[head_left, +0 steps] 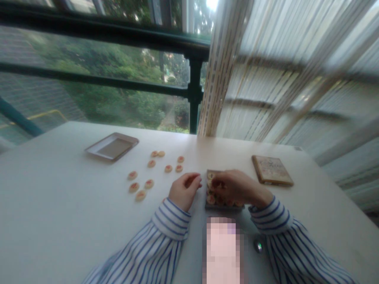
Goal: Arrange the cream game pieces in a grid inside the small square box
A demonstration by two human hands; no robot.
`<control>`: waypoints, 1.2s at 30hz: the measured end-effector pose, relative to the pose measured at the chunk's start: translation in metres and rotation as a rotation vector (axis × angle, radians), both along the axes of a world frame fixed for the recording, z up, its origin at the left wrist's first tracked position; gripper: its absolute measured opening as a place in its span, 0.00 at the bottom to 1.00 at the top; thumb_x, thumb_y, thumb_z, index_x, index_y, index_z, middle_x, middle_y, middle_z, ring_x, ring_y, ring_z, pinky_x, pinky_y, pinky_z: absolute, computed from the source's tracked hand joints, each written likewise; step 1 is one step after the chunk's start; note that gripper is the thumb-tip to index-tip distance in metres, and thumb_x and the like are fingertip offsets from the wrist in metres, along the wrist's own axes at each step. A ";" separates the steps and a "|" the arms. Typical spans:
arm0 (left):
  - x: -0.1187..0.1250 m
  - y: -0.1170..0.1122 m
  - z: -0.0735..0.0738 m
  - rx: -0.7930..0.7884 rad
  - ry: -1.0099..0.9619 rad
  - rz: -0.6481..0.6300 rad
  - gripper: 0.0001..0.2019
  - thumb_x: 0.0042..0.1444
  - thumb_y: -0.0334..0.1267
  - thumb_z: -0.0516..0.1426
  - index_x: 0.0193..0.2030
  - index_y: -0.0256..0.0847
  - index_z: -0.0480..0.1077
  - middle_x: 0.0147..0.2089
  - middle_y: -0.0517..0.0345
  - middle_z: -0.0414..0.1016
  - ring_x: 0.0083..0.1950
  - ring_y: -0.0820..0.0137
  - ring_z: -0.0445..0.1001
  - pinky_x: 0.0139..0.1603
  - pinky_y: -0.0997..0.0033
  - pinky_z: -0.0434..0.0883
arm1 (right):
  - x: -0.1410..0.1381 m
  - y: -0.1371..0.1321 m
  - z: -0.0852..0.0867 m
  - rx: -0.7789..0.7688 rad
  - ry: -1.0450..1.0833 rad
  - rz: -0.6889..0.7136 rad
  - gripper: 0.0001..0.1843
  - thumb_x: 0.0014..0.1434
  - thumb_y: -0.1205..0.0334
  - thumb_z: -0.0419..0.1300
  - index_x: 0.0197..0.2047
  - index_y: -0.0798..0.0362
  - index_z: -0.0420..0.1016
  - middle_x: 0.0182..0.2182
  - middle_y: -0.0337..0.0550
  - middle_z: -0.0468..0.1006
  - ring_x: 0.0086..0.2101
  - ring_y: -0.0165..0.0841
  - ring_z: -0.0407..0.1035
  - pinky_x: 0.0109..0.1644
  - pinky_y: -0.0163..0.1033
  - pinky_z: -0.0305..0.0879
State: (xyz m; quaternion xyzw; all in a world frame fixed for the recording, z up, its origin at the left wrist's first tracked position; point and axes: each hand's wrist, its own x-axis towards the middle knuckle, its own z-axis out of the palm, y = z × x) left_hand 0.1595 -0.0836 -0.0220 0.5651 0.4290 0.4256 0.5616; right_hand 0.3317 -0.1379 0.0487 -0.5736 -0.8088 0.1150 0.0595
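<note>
A small open box (pixel 211 206) stands in front of me, with round wooden xiangqi pieces (pixel 211 200) lying in rows inside. My right hand (pixel 237 187) reaches over it from the right and covers much of the contents. Its fingers are closed and point down at a piece in the box, mostly hidden by them. Just left of the box is my left hand (pixel 185 189), thumb pressed towards curled fingers; whatever it may hold cannot be made out. Several loose xiangqi pieces with red characters (pixel 149 184) are scattered on the table to the left.
On the white table (pixel 74 221), a shallow tray (pixel 114 159) sits at the back left. A flat printed box or lid (pixel 272 170) lies at the right. Near my right sleeve is a small dark shiny object (pixel 258 245). Green railings and a curtain stand behind.
</note>
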 end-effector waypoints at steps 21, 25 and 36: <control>0.000 -0.001 -0.001 -0.009 0.030 -0.027 0.15 0.43 0.43 0.60 0.36 0.36 0.73 0.30 0.53 0.77 0.31 0.67 0.76 0.34 0.70 0.72 | -0.001 0.001 -0.004 -0.017 -0.048 -0.009 0.13 0.56 0.55 0.53 0.30 0.50 0.75 0.27 0.42 0.77 0.25 0.29 0.68 0.28 0.32 0.55; 0.000 0.000 -0.002 -0.001 0.041 -0.021 0.15 0.42 0.43 0.60 0.36 0.36 0.73 0.30 0.53 0.77 0.31 0.67 0.76 0.34 0.70 0.72 | 0.000 0.001 -0.004 -0.029 -0.036 -0.001 0.13 0.56 0.54 0.53 0.31 0.51 0.76 0.27 0.42 0.78 0.25 0.29 0.68 0.27 0.32 0.55; 0.000 -0.001 -0.001 0.045 0.080 -0.028 0.15 0.45 0.43 0.59 0.37 0.35 0.73 0.30 0.52 0.77 0.31 0.67 0.76 0.34 0.70 0.72 | 0.001 0.001 -0.004 -0.038 -0.023 0.024 0.11 0.57 0.58 0.53 0.32 0.50 0.76 0.28 0.42 0.78 0.27 0.30 0.69 0.30 0.32 0.56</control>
